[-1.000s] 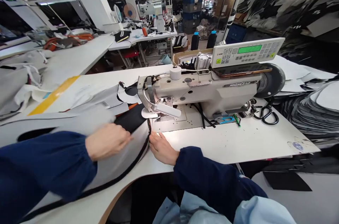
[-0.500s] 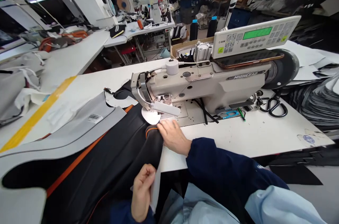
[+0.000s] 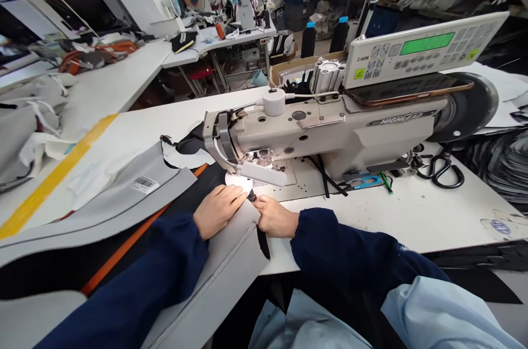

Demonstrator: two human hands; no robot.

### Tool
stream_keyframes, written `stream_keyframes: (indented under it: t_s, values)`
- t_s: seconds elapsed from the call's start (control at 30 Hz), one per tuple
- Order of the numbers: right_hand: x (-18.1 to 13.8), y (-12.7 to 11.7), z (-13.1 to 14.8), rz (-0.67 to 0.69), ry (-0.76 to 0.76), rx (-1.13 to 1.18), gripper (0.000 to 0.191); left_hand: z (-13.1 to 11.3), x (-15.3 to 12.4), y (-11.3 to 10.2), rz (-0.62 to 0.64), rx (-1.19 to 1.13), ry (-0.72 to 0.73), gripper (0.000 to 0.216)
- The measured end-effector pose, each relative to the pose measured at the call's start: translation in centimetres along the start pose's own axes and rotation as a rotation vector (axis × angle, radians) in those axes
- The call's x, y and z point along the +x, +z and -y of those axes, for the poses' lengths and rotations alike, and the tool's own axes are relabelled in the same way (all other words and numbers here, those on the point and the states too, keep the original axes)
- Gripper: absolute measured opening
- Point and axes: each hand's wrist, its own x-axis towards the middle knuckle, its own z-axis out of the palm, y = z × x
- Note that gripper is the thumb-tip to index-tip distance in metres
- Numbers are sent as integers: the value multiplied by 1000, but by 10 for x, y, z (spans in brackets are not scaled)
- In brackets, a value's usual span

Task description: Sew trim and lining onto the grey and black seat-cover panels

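Note:
A large black padded fabric cover with an orange strip and grey backing lies across the machine table, one part folded over with its grey backing up. My left hand presses fingers together on this fold, close to the needle area of the sewing machine. My right hand pinches the fabric's edge just right of it, fingers partly hidden by the fold. A white round guard and a lit lamp arm sit right above the fingertips. The needle itself is hidden.
Black-handled scissors, a blue tool and a green pen-like stick lie right of the machine. A phone rests on the machine head below the control panel. Stacked dark pieces stand at right.
My left hand has moved up from the near edge to the needle area, turning the fabric over so its grey backing faces up. My right hand stays near the machine, now pinching the edge.

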Motion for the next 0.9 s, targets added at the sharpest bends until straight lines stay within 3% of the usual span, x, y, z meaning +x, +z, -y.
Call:
stream_keyframes:
  t_s: [0.07,0.17,0.33,0.6,0.73,0.83,0.9]
  values:
    - [-1,-1,1,-1,14,-25,13,6,12,22,39,16,-1,30]
    - [-5,-4,0,-20,27,-42,13,8,18,43,-50,-78,-83,25]
    - [-9,-6,-6,-34,64,-1,9,5,11,47,-164,-155,-75,30]
    - [-6,6,-13,-39,109,-51,24,9,24,55,-124,-179,-117,31]
    - [-9,6,-18,-122,181,-33,18,1,7,38,10,-175,-229,28]
    - [-7,0,-29,-204,215,15,22,-16,-27,12,228,-119,-530,34]
    - [-4,-3,-38,-219,189,23,24,-27,-49,-7,449,-140,-769,41]
